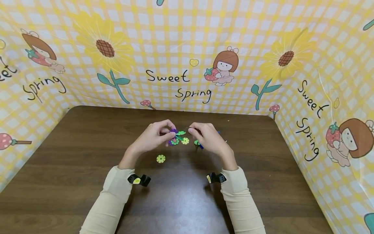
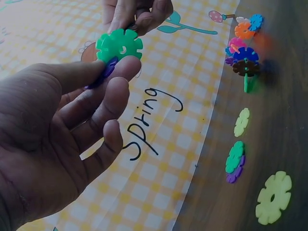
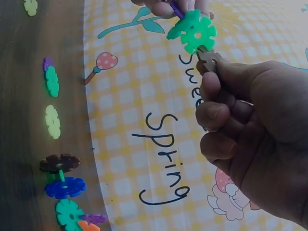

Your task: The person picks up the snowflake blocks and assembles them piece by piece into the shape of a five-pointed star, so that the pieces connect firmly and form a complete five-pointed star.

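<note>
My left hand (image 1: 159, 133) pinches a purple snowflake disc (image 2: 102, 77) between thumb and index finger, its other fingers loosely bent. Green snowflake discs (image 3: 204, 41) are slotted onto the purple one and stand out toward the other hand. In the right wrist view, my right hand (image 1: 208, 138) holds a brown snowflake disc (image 3: 210, 61) between thumb and curled index finger. The brown disc's edge meets the rim of the nearer green disc. Both hands are raised above the table, their fingertips facing each other.
Yellow discs (image 2: 273, 202) lie on the brown wooden table (image 1: 87, 195). Close to them, a green disc (image 2: 236, 156) overlaps a purple one. Farther right, a brown disc (image 3: 54, 164) and a blue disc (image 3: 63, 189) are joined, beside more coloured discs. A checked cloth (image 1: 175, 42) hangs behind.
</note>
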Tool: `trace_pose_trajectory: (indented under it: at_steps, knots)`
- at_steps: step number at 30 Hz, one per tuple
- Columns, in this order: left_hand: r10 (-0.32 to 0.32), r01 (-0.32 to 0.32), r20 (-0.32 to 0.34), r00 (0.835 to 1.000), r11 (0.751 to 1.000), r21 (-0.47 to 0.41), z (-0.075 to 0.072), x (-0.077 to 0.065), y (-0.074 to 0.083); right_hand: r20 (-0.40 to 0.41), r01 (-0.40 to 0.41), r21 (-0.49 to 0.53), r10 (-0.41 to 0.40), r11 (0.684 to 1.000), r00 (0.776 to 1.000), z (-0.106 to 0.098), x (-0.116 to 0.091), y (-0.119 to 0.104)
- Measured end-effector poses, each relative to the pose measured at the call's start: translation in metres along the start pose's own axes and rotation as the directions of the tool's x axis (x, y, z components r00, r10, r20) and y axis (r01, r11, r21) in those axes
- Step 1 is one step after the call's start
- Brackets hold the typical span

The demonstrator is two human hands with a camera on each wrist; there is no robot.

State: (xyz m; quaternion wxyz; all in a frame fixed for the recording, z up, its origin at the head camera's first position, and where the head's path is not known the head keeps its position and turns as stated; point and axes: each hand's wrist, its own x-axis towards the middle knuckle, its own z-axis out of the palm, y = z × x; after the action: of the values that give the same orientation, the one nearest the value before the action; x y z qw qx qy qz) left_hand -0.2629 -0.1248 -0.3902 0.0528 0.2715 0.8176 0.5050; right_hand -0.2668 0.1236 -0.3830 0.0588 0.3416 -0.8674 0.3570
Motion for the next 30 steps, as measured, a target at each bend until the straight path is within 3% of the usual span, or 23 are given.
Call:
trace_pose_trajectory:
  at_steps: [8,15,22,25,30]
  knots:
    - [0.025,-0.022,-0.067,0.997,0.999,0.049,0.003,-0.006,0.028,-0.028,0.035,0.040,-0.034,0.999,0.999,0.002,0.001,0.001]
    - [0.051,-0.051,-0.060,0.997,0.999,-0.001,0.009,0.001,0.011,-0.060,0.022,0.093,-0.016,0.995,0.998,-0.001,0.001,0.003]
    - [0.052,-0.052,0.001,0.999,0.998,-0.034,0.009,0.004,0.005,-0.040,-0.016,0.119,0.021,0.993,0.999,0.005,0.003,0.005]
    - [0.033,-0.031,0.037,0.999,0.998,-0.051,0.008,0.004,0.004,-0.018,-0.036,0.134,0.038,0.990,0.999,0.009,0.004,0.004]
    - [-0.025,0.025,0.089,0.996,1.000,0.000,0.010,0.004,0.000,0.013,-0.070,0.157,0.069,0.985,0.998,0.012,0.005,0.003]
